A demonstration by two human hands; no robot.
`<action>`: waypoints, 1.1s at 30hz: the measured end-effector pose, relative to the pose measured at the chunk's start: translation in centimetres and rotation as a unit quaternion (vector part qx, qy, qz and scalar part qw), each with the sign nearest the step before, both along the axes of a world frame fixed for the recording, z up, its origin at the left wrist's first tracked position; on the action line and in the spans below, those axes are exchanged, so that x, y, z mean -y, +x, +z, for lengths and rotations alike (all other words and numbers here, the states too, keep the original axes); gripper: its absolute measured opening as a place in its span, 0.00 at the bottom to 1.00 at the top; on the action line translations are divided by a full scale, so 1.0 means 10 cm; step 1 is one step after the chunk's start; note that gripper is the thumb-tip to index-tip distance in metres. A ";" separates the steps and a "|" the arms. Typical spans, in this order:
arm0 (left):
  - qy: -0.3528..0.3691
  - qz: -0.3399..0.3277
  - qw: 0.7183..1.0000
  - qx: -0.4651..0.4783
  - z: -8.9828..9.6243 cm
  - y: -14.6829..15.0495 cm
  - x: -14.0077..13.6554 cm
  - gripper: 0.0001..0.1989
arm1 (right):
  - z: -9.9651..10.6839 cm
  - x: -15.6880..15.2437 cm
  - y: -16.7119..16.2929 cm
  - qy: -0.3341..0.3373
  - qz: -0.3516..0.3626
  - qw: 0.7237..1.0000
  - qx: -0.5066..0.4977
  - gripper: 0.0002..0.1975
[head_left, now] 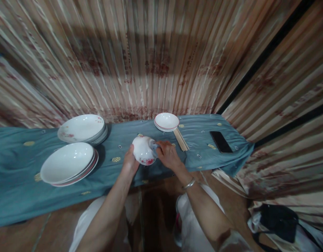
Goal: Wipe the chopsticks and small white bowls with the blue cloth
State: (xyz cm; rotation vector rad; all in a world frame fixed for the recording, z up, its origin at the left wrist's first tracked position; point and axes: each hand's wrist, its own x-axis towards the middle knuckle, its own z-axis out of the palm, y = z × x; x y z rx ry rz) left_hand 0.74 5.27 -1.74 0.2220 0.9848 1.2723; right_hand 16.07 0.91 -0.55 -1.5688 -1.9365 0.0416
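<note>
A white bowl (144,152) with red flowers is tilted above the cloth-covered surface, its outside partly facing me. My left hand (130,161) is closed on its left edge. At the bowl's right side my right hand (166,153) presses a bluish-grey cloth (154,145) against it; most of the cloth is hidden under the fingers. Just behind my right hand lie several wooden chopsticks (180,140), side by side. Their far ends meet a small stack of white dishes (166,120) with red rims.
Two stacks stand on the left: large flowered plates (81,127) behind and deep white dishes (68,162) in front. A black phone (221,141) lies on the right of the blue-green tablecloth (200,126). Striped curtains (151,59) hang behind; a black bag (278,222) is low on the right.
</note>
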 end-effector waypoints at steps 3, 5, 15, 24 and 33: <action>0.006 -0.002 1.000 0.009 -0.02 0.00 -0.01 0.17 | 0.02 0.06 0.01 -0.021 -0.010 0.999 -0.026 0.14; 0.008 0.001 1.000 0.008 -0.03 0.00 -0.01 0.16 | 0.04 0.09 0.01 -0.033 0.001 0.998 -0.053 0.16; 0.023 -0.010 1.000 0.005 -0.05 -0.02 0.00 0.17 | 0.00 0.13 0.00 -0.024 0.082 0.986 -0.141 0.18; 0.049 -0.025 0.998 0.011 -0.04 -0.01 0.03 0.16 | 0.06 0.01 -0.04 0.018 0.067 0.997 -0.031 0.25; 0.059 -0.038 0.997 0.017 -0.03 -0.02 0.04 0.16 | 0.07 0.01 -0.02 -0.009 0.014 0.998 0.056 0.19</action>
